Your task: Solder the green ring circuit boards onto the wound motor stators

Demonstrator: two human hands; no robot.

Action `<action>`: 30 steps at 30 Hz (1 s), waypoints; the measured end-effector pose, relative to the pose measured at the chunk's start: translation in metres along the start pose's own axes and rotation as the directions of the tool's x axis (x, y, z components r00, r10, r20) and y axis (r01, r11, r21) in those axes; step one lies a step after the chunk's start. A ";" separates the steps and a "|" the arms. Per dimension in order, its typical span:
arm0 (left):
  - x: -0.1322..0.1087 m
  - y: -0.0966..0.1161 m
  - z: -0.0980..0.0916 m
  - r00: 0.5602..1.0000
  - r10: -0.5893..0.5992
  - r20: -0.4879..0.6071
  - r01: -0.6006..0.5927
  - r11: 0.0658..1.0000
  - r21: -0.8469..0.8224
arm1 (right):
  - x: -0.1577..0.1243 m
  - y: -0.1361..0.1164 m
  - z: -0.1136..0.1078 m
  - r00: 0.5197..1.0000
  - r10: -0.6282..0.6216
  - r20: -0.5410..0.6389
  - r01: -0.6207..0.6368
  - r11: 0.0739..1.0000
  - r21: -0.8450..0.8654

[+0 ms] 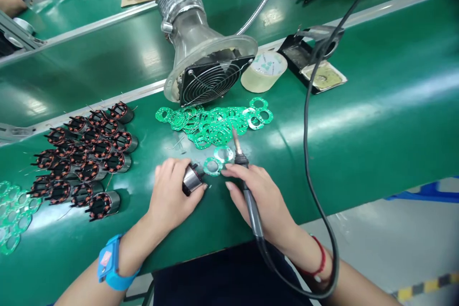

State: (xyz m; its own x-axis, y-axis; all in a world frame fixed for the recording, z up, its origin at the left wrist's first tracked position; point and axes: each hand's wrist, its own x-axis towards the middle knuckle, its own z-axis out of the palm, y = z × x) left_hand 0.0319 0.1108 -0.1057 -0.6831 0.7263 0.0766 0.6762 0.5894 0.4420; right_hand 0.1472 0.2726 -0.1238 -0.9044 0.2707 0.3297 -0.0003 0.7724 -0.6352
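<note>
My left hand (175,191), with a blue strap at its wrist, is wrapped round a metal motor stator (191,179) lying tilted on the green table. A soldering iron (251,201) rests in my right hand (260,196), its tip pointing up and away. My right fingertips are beside a green ring-shaped board (213,166); whether they touch it I cannot tell. Another ring board (224,153) lies just behind that one. Farther back is a heap of green ring boards (218,124). Several stators with copper windings (89,162) stand in rows at the left.
A fume extractor with a fan grille (211,79) hangs over the heap. Behind are a tape roll (264,71) and an iron stand with a sponge tray (324,76). The black cord (306,138) loops at the right. More ring boards (16,213) lie far left.
</note>
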 end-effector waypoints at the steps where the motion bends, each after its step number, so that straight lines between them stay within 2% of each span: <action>1: -0.001 0.001 -0.002 0.999 -0.048 0.006 0.049 0.997 -0.066 | 0.001 -0.002 -0.002 0.999 0.050 -0.003 -0.050 0.999 0.016; 4: -0.005 0.005 -0.008 0.984 -0.171 0.049 0.178 0.931 -0.319 | 0.007 -0.009 -0.003 0.981 0.187 0.057 -0.194 0.971 0.139; 6: -0.009 0.005 -0.012 0.976 -0.196 0.099 0.220 0.854 -0.471 | 0.012 -0.015 -0.001 0.972 0.226 0.070 -0.237 0.933 0.270; 10: -0.010 -0.001 -0.014 0.970 -0.117 0.215 0.230 0.738 -0.635 | 0.023 -0.027 0.005 0.964 0.255 -0.077 -0.175 0.824 0.540; 12: -0.008 -0.005 -0.013 0.976 -0.044 0.214 0.169 0.774 -0.610 | 0.028 -0.030 0.008 0.962 0.256 -0.091 -0.145 0.765 0.628; 15: -0.003 -0.006 -0.010 0.990 0.053 0.130 0.004 0.915 -0.403 | 0.034 -0.030 0.012 0.984 0.178 0.010 -0.138 0.725 0.675; 18: -0.002 -0.004 -0.009 0.994 0.061 0.093 -0.035 0.966 -0.257 | 0.035 -0.027 0.015 0.995 0.035 0.089 -0.081 0.808 0.584; 21: -0.003 -0.006 -0.015 0.988 0.062 0.139 -0.023 0.965 -0.263 | 0.030 -0.027 0.015 0.995 -0.069 0.070 0.041 0.939 0.341; 23: -0.004 -0.010 -0.023 0.976 0.109 0.188 -0.047 0.950 -0.307 | 0.024 -0.028 0.013 0.995 -0.068 0.069 0.056 0.985 0.160; 25: -0.004 -0.016 -0.032 0.961 0.164 0.224 -0.075 0.930 -0.359 | 0.019 -0.028 0.010 0.992 -0.031 0.122 0.026 0.999 0.042; 30: -0.003 -0.020 -0.041 0.952 0.168 0.256 -0.048 0.908 -0.416 | 0.016 -0.027 0.002 0.961 0.058 0.272 -0.059 0.998 -0.002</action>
State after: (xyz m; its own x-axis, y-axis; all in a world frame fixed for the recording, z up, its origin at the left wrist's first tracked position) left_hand 0.0091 0.0824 -0.0776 -0.4661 0.8809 -0.0821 0.5317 0.3531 0.7698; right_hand 0.1322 0.2545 -0.1029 -0.9848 0.1486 0.0903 0.0544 0.7563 -0.6519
